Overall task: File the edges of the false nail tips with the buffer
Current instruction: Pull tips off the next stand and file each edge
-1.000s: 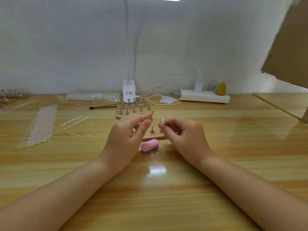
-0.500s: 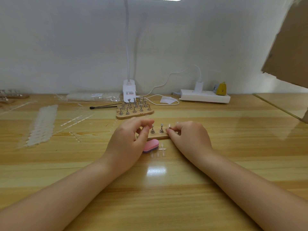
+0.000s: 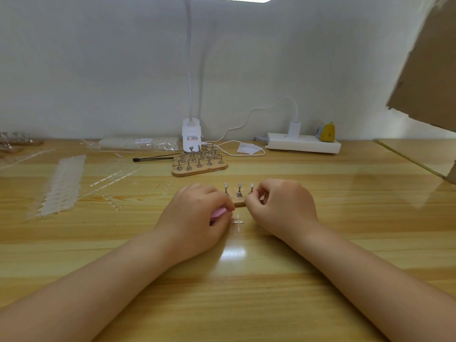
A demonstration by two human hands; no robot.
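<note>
Fingers of the left hand (image 3: 197,218) curl round the small pink oval buffer (image 3: 218,214) just in front of the little wooden nail stand (image 3: 238,202), while the right hand (image 3: 281,208) pinches the stand's right end.

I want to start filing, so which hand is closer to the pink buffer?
Left. The left hand is curled over the pink buffer, touching it. The right hand is off to its right, at the small wooden stand.

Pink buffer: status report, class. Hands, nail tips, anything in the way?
Left hand grips pink buffer. Right hand at nail-tip stand. No filing yet. Nothing blocking.
</note>
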